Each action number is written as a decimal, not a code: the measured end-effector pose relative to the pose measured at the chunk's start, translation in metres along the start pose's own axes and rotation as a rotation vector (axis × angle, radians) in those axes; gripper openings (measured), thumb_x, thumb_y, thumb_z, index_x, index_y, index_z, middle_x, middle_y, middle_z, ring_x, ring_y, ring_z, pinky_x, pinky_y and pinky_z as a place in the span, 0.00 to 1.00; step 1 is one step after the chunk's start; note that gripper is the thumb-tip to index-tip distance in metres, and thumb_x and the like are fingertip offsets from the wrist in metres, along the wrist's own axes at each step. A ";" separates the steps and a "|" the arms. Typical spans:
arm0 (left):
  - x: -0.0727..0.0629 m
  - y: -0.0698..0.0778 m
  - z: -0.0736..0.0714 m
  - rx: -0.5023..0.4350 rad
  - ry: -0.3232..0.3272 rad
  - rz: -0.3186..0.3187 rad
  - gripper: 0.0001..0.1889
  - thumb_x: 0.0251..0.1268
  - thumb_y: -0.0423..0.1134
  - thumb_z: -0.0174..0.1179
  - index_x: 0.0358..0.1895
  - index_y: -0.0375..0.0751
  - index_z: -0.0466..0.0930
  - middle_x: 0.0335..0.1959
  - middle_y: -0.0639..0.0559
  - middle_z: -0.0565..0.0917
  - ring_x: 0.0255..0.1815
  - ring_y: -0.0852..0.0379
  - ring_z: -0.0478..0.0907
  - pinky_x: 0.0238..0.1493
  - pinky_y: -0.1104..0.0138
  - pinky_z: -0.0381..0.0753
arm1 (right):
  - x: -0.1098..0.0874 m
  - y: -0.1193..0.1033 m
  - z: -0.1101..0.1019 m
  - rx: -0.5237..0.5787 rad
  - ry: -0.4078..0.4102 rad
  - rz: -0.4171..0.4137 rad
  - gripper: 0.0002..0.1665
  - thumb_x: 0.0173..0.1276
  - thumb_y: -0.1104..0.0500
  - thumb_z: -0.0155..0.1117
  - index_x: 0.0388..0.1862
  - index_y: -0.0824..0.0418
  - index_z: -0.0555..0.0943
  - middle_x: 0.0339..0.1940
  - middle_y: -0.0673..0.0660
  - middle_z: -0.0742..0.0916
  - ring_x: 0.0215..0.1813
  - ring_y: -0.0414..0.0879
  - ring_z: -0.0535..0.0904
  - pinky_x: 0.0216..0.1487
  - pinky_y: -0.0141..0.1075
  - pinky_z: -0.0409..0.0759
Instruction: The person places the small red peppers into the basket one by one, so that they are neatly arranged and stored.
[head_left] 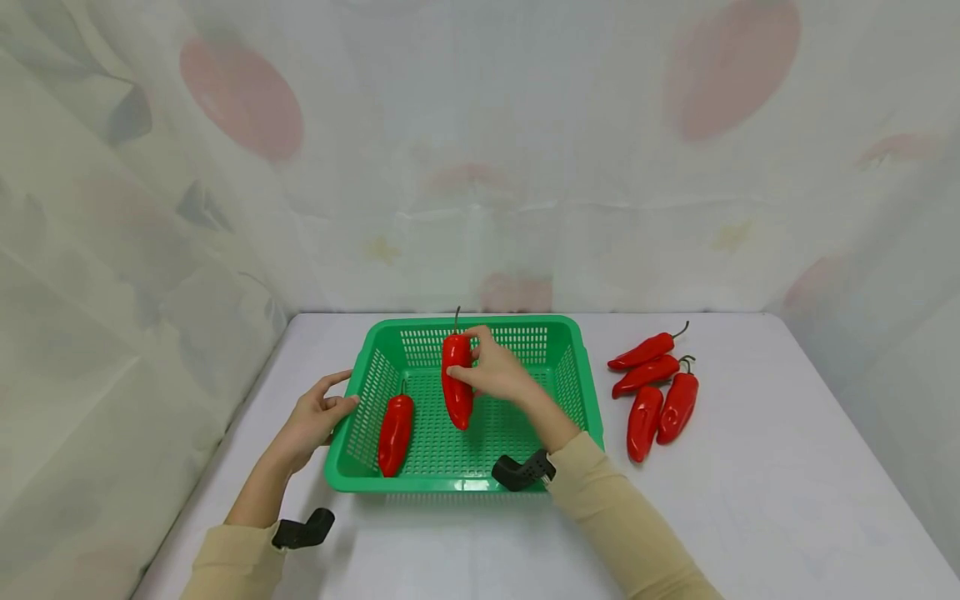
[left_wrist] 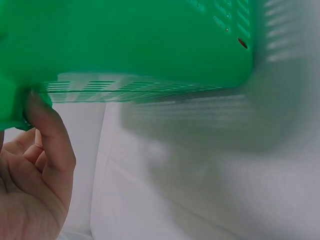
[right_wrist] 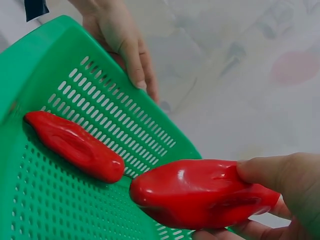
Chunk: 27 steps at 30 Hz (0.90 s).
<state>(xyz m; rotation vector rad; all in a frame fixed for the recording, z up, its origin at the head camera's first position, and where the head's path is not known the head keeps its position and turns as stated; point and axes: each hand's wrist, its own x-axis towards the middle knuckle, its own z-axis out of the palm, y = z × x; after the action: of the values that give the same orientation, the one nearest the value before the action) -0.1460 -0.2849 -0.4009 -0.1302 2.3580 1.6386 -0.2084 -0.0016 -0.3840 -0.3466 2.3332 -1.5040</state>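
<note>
A green plastic basket (head_left: pixel 472 486) with slotted walls stands on the table. My left hand (head_left: pixel 313 421) grips its left rim, and in the left wrist view the fingers (left_wrist: pixel 52 131) curl under that rim. Above the basket's middle, my right hand (head_left: pixel 498 367) holds a red pepper (head_left: pixel 457 382) between thumb and fingers, its stem up and its tip down. In the right wrist view this held pepper (right_wrist: pixel 200 192) looks glossy and hangs apart from the basket floor. Another red pepper (head_left: pixel 396 435) lies inside the basket along the left wall.
Several red peppers lie in a loose group on the white table (head_left: pixel 757 467), right of the basket; one of them is the rearmost pepper (head_left: pixel 643 351). A patterned pale cloth (head_left: pixel 465 150) hangs behind the table and along its sides.
</note>
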 end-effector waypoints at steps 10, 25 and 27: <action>-0.003 0.005 0.001 0.009 0.002 0.003 0.30 0.69 0.39 0.50 0.70 0.41 0.49 0.38 0.32 0.78 0.33 0.44 0.82 0.32 0.57 0.83 | 0.007 0.005 0.009 0.008 -0.039 0.016 0.34 0.62 0.58 0.63 0.63 0.57 0.58 0.45 0.61 0.81 0.37 0.49 0.81 0.26 0.36 0.82; -0.004 0.005 0.001 0.014 0.000 0.002 0.31 0.69 0.39 0.50 0.71 0.41 0.48 0.40 0.31 0.78 0.35 0.43 0.82 0.33 0.57 0.83 | 0.015 0.008 0.014 -0.084 -0.080 0.024 0.35 0.61 0.57 0.64 0.62 0.60 0.59 0.42 0.61 0.81 0.38 0.54 0.81 0.31 0.43 0.83; -0.004 0.005 0.001 0.013 0.000 0.002 0.31 0.69 0.39 0.50 0.71 0.41 0.48 0.39 0.31 0.78 0.35 0.43 0.82 0.33 0.57 0.83 | 0.016 0.008 0.015 -0.085 -0.090 0.029 0.35 0.61 0.57 0.65 0.62 0.60 0.59 0.43 0.61 0.81 0.39 0.55 0.81 0.34 0.46 0.83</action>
<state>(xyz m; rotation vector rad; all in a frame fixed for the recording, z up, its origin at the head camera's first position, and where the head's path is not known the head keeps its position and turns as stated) -0.1433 -0.2821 -0.3954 -0.1254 2.3692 1.6232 -0.2169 -0.0168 -0.3995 -0.3920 2.3254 -1.3504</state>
